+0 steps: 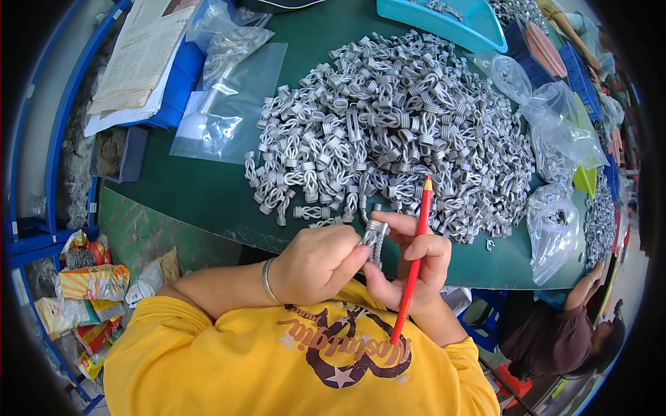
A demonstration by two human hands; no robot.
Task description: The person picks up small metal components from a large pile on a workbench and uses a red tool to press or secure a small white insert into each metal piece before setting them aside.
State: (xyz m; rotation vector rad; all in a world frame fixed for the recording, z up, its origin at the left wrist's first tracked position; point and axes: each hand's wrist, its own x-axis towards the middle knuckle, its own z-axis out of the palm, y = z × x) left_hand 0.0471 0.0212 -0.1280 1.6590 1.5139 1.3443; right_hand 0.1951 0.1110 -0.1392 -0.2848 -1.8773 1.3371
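Close to my chest, both hands meet at one small grey metal piece (375, 243) with a ribbed end and looped strands. My left hand (316, 260) is closed, its thumb and bent index finger pinching the piece from the left. From the other side, the thumb and fingers of my right hand (423, 267) steady it. A red pencil (411, 288) is also tucked between the right fingers, its sharpened tip up and its lower end over my yellow shirt. Just beyond my hands, a large heap of similar metal pieces (395, 118) covers the green table (173, 184).
Clear plastic bags (562, 132) lie right of the heap, and a flat clear bag (239, 114) lies left of it. A turquoise basket (444, 24) stands at the back. Papers (139, 59) rest on a blue bin (184, 87) at far left. Another person (558, 333) sits at right.
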